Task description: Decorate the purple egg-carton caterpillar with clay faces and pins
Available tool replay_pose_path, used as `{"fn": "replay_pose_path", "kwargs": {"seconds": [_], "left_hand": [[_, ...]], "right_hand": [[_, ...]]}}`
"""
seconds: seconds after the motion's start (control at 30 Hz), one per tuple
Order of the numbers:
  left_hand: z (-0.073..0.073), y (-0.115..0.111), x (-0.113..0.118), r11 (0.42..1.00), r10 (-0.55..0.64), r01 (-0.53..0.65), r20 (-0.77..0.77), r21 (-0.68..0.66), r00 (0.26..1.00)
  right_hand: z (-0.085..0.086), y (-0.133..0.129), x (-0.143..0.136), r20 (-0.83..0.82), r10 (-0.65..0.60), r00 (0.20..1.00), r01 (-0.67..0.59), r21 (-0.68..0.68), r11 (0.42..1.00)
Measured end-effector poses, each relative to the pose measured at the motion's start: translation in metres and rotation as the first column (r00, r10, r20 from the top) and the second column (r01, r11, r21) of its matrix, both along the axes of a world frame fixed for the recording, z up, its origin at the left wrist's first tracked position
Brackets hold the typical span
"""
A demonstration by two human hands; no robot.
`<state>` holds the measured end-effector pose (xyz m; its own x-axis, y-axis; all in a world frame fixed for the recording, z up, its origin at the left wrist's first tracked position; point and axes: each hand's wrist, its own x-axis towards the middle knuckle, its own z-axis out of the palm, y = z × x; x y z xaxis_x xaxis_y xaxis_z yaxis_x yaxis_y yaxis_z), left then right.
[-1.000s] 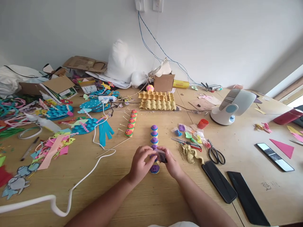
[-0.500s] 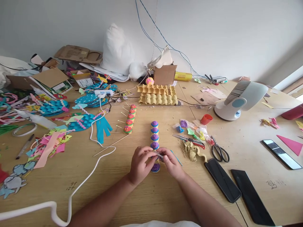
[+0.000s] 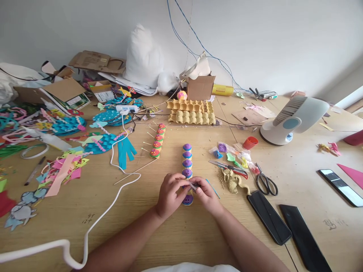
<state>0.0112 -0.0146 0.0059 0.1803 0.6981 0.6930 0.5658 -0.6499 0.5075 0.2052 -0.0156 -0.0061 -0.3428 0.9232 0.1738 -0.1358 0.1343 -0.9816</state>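
My left hand [image 3: 171, 195] and my right hand [image 3: 207, 196] meet above the near part of an egg-carton caterpillar [image 3: 187, 163]. Between their fingertips they pinch a small, thin greyish piece [image 3: 193, 186], whose kind I cannot make out. The caterpillar lies in a line away from me, its bumps capped in purple and blue; my fingers hide part of it. A smiling face shows on its nearest bump. A thin blue stick [image 3: 213, 189] lies just beyond my right hand.
Left of centre lies a red and green caterpillar [image 3: 157, 143] with pins beside it. On the right are clay packets [image 3: 231, 156], a utility knife [image 3: 229, 168], scissors [image 3: 266, 183], a black phone [image 3: 269, 217] and a fan [image 3: 286, 121]. A white cable [image 3: 113, 202] crosses the left side.
The whole view has shifted slightly, so things on the table appear a little further right. Both hands keep their pinch on the small piece, with only slight finger movement.
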Motion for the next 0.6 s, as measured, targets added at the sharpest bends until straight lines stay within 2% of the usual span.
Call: {"fn": "replay_pose_path", "kwargs": {"seconds": [0.23, 0.6], "left_hand": [[0.002, -0.001, 0.001, 0.998, -0.037, 0.037, 0.000, 0.044, 0.999], [0.001, 0.000, -0.002, 0.999, -0.029, 0.029, -0.004, 0.037, 1.000]], "right_hand": [[-0.003, 0.002, 0.001, 0.065, -0.037, 0.997, 0.034, 0.033, 0.999], [0.010, -0.001, 0.001, 0.172, 0.051, 0.984, -0.076, 0.145, 0.986]]}}
